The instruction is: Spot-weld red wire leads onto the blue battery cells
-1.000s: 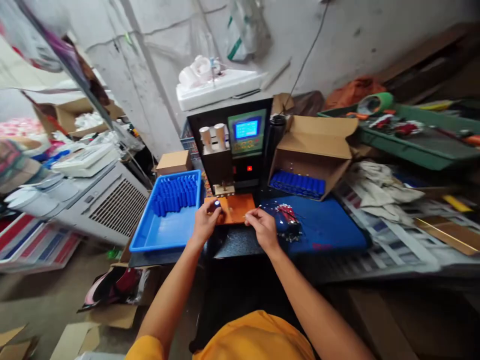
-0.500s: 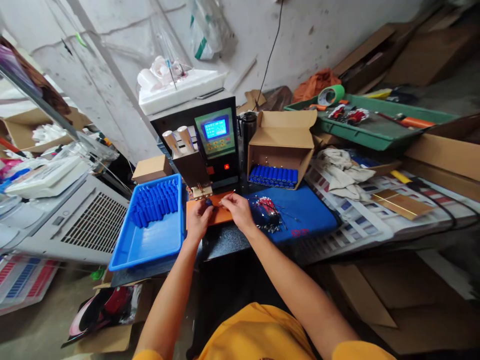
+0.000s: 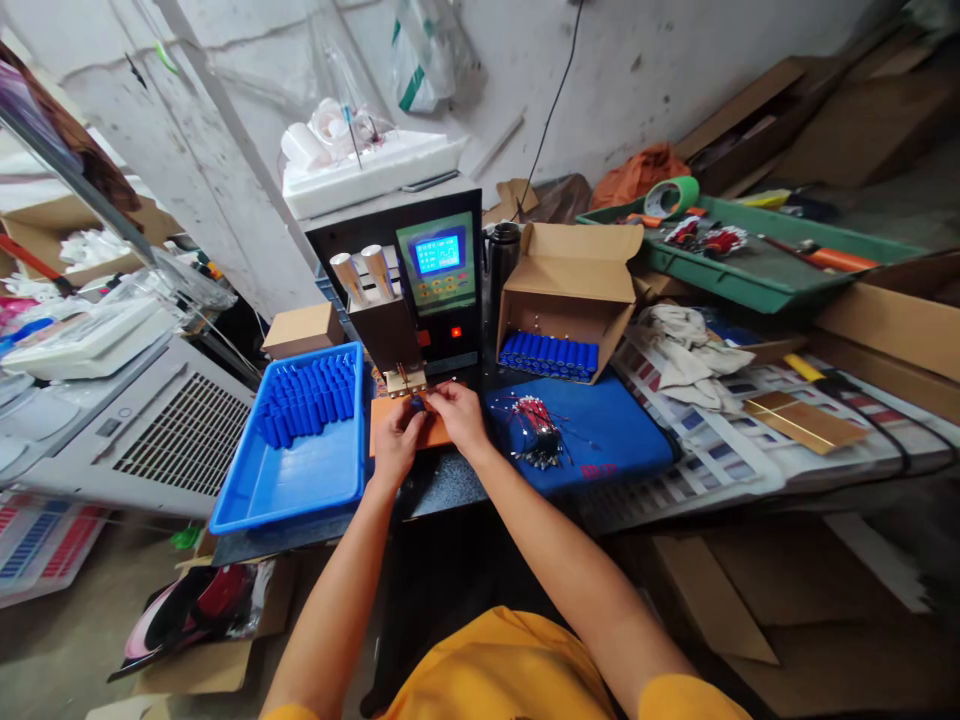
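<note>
My left hand (image 3: 397, 442) is closed around a blue cylindrical battery cell (image 3: 417, 403), mostly hidden by the fingers, under the electrodes of a spot welder (image 3: 384, 335). My right hand (image 3: 459, 415) pinches a thin wire lead, with its fingertips close beside the cell. Only a small end of that lead shows above the fingers. Both hands are over an orange block (image 3: 435, 432) at the foot of the welder. To the right, a bundle of red and black wire leads (image 3: 536, 425) lies on a blue mat (image 3: 622, 425).
Left of the hands stands a blue tray (image 3: 289, 508) with rows of blue cells. An open cardboard box (image 3: 570, 285) with more cells is behind the mat, beside a dark flask (image 3: 502, 262). A green tray (image 3: 787, 290) holds tape and tools at back right.
My right hand has moved left, bringing the wire lead up close to the cell and the welder's electrodes. My left hand stays at the cell. The camera view has shifted slightly.
</note>
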Demonstrator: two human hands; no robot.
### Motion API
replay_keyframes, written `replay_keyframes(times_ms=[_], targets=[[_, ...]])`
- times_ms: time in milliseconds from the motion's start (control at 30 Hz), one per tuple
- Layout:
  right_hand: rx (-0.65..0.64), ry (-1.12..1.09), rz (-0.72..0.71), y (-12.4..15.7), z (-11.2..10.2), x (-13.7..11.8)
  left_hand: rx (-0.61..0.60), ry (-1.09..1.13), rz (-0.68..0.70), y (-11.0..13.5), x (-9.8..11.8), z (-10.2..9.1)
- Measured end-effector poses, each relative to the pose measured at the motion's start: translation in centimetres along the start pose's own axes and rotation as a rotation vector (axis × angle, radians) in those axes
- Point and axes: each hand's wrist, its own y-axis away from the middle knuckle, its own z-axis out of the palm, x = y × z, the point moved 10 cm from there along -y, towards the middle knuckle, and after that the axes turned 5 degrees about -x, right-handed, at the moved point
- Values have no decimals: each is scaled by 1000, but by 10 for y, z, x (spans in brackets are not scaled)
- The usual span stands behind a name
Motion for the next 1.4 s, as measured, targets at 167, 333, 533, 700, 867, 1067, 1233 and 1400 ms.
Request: replay_keyframes(times_ms=[167, 333, 533, 700, 867, 1067, 1233, 1400], targets=[[-32, 157, -50, -2, 6, 0, -10, 38, 10, 1, -2, 1], [-14, 249, -38, 0, 6, 0, 8, 30, 7, 1, -4, 0], [-9, 231, -27, 3, 7, -4, 34, 14, 16, 1, -3, -3], [-7, 220, -39, 3, 7, -7, 26, 12, 22, 1, -1, -2], [2, 227, -30, 3, 7, -6, 27, 11, 24, 1, -1, -2], [-8, 226, -40, 2, 7, -4, 17, -16, 28, 1, -2, -2], [-11, 248, -46, 0, 6, 2, 35, -27, 11, 1, -6, -4], [-54, 187, -29, -2, 8, 4, 10, 16, 17, 1, -8, -2]])
